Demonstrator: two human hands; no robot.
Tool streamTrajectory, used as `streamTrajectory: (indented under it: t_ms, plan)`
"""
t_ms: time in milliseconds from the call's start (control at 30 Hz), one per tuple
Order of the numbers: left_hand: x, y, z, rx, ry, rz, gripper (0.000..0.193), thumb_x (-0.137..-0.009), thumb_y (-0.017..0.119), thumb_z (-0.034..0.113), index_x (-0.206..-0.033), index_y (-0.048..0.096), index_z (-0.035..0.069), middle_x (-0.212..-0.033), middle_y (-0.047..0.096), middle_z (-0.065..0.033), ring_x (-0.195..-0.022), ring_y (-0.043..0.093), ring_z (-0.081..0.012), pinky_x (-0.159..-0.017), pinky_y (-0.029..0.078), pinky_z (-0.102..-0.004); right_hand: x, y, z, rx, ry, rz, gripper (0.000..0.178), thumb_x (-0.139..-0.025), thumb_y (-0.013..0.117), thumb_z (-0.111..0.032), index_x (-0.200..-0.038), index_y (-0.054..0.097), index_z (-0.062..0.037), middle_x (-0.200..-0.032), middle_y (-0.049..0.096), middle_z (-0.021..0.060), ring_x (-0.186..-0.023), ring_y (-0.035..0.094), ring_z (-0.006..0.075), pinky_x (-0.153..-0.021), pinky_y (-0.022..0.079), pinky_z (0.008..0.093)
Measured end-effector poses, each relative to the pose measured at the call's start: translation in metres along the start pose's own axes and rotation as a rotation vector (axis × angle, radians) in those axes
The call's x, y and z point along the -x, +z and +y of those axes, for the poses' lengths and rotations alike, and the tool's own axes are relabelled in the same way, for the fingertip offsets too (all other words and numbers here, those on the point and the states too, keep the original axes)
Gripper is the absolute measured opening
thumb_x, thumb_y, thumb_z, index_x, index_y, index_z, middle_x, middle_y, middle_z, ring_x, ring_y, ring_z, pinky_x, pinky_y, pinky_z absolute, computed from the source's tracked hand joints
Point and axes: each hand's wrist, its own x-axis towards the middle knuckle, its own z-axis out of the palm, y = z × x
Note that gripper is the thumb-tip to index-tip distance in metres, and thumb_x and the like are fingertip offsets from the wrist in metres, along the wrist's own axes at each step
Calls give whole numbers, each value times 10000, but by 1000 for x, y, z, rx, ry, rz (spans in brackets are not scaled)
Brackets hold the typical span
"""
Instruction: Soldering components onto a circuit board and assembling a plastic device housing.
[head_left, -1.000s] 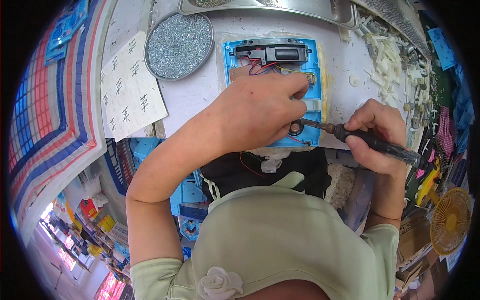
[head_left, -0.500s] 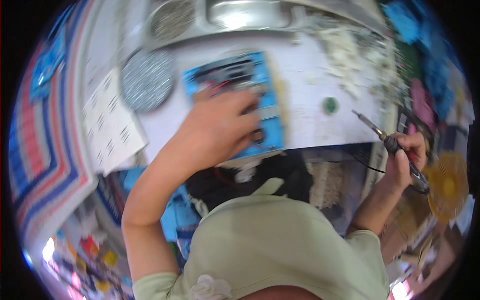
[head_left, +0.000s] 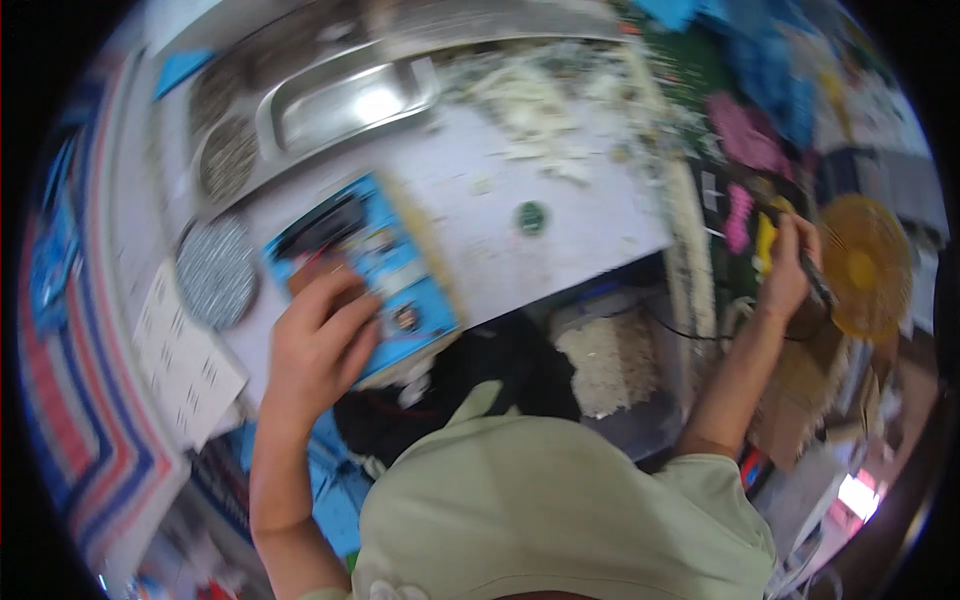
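Note:
My left hand (head_left: 325, 335) rests over the left side of a blue fixture board (head_left: 428, 298), its fingers curled and pressed together. Whatever lies between the fingertips is hidden and blurred. The board carries a black elongated part (head_left: 325, 225) with thin red wires beside it, and a small round dark part sits near its lower corner. Out past the bench's right edge, my right hand (head_left: 790, 270) is closed round the handle of a soldering iron (head_left: 818, 282). The iron's tip is blurred against the dark things beyond the hand.
A round grey lid-like disc (head_left: 217, 272) and a white marked sheet (head_left: 180, 350) lie left of the board. Behind stands a metal compartment tray (head_left: 345, 135). White scraps (head_left: 530, 110) and a small green disc (head_left: 531, 218) lie rightward. A yellow fan-like round object (head_left: 865, 265) is far right.
The head view has swung right, so the bench appears farther left. My right hand has carried the soldering iron away from the bench's front right. My left hand stays at the board.

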Motion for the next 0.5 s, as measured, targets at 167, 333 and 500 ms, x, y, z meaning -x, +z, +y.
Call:
streamTrajectory:
  t_ms: [167,333,500]
  plan:
    - [22,-5,-3,171,-167,209,363,-772,752,0,-1127,706,59,-1168,626,-155,-916,684,-297,-776,574,-371,36,4,15,-751,545,-152,391,-1010,621,-155,-1355,557,18,-960,657,76,-689,506,76,-538,376,193]
    - [28,5,6,146,-203,412,296,-754,751,-34,-1038,722,44,-1039,635,-126,-817,663,-244,-665,550,-335,138,78,-70,-556,344,-586,348,-939,666,-31,-1280,615,16,-903,674,68,-675,549,81,-577,437,195]
    - [11,11,10,94,-165,381,255,-780,723,-83,-1011,721,26,-1026,608,-113,-795,624,-191,-646,526,-290,161,191,-167,-211,-508,-865,176,-779,800,-165,-820,698,-28,-747,650,79,-669,596,228,-615,474,346]
